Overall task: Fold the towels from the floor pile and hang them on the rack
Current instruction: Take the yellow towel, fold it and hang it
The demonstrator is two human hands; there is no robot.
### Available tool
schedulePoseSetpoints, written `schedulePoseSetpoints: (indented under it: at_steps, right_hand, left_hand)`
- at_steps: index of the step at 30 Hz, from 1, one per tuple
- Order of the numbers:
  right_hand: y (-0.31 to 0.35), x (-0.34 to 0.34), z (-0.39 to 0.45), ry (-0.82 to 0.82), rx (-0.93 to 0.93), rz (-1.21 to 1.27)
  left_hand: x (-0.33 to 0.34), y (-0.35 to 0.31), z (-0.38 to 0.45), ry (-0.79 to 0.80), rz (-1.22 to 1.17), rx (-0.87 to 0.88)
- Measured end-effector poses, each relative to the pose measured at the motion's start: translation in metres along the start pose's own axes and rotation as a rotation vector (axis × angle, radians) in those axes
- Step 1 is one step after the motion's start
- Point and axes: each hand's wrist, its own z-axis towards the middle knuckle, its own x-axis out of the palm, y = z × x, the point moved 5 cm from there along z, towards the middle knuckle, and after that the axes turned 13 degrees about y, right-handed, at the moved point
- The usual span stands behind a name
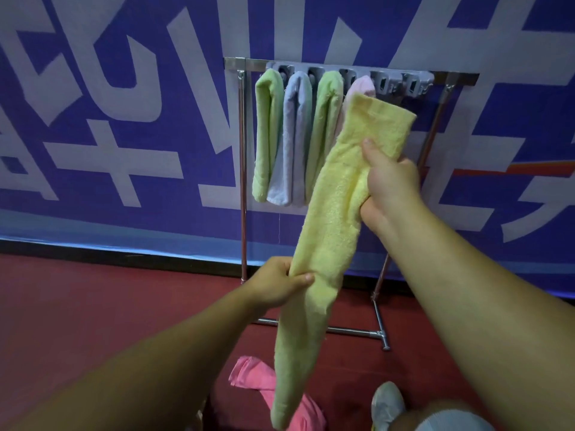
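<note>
Four folded towels (298, 135) hang on the rack (351, 67). Both hands pinch the fifth, a yellow towel (329, 219), held before the rack: right hand (390, 189) high, left hand (278, 283) mid-length. A pink towel (264, 384) remains on the floor (93, 306) (two clips appear free).

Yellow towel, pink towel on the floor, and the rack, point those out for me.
yellow towel (329, 213): head view, middle of the folded strip.
pink towel (252, 373): head view, upper bunched part on the floor.
rack (243, 181): head view, left upright pole.
</note>
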Motion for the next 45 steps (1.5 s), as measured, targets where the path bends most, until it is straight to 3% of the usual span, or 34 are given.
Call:
schedulePoseSetpoints:
  at_steps: [5,7,13,15,17,20,23,25,28,30,32,38,40,43,45]
  right_hand:
    - [-0.032,-0.049,0.010,-0.205,0.138,0.034]
    - [-0.051,-0.065,0.014,-0.209,0.271,0.059]
    - [-0.086,-0.105,0.003,-0.169,0.789,-0.230]
    - [-0.084,-0.106,-0.003,-0.157,0.857,-0.349]
    - [-0.079,-0.104,0.007,-0.139,0.749,-0.465]
    - [-0.058,-0.091,0.023,-0.131,0.433,-0.500]
    - [-0.032,-0.057,0.026,0.136,0.218,-0.266]
    - [-0.012,-0.033,0.019,0.303,0.152,-0.247]
    - [0.005,-0.024,0.018,0.435,0.157,-0.530]
    - [0.016,-0.028,0.022,0.414,0.142,-0.812]
    - [0.029,-0.035,0.032,0.332,0.075,-0.898]
    - [0.061,-0.075,0.068,-0.002,-0.020,-0.431]
    - [0.062,-0.089,0.078,0.067,0.083,-0.377]
    - [0.064,-0.098,0.082,0.323,0.254,-0.388]
    - [0.069,-0.100,0.084,0.445,0.274,-0.371]
  left_hand:
    - [-0.010,-0.062,0.002,0.030,0.105,0.144]
    - [-0.018,-0.086,0.003,0.068,0.052,0.150]
    - [-0.040,-0.134,0.017,0.150,-0.163,0.007]
    - [-0.043,-0.143,0.024,0.201,-0.157,-0.059]
    - [-0.042,-0.152,0.029,0.265,-0.077,-0.130]
    - [-0.040,-0.161,0.036,0.276,0.035,-0.220]
    - [-0.035,-0.171,0.043,0.277,0.096,-0.246]
    - [-0.031,-0.180,0.045,0.292,0.110,-0.231]
    - [-0.032,-0.192,0.049,0.287,0.113,-0.215]
    - [-0.034,-0.197,0.053,0.290,0.142,-0.202]
    - [-0.035,-0.200,0.060,0.293,0.166,-0.166]
    - [-0.036,-0.198,0.093,0.230,0.241,-0.072]
    - [-0.031,-0.202,0.104,0.217,0.201,-0.022]
    - [-0.016,-0.223,0.125,0.206,0.035,0.084]
    - [-0.002,-0.239,0.140,0.265,-0.052,0.128]
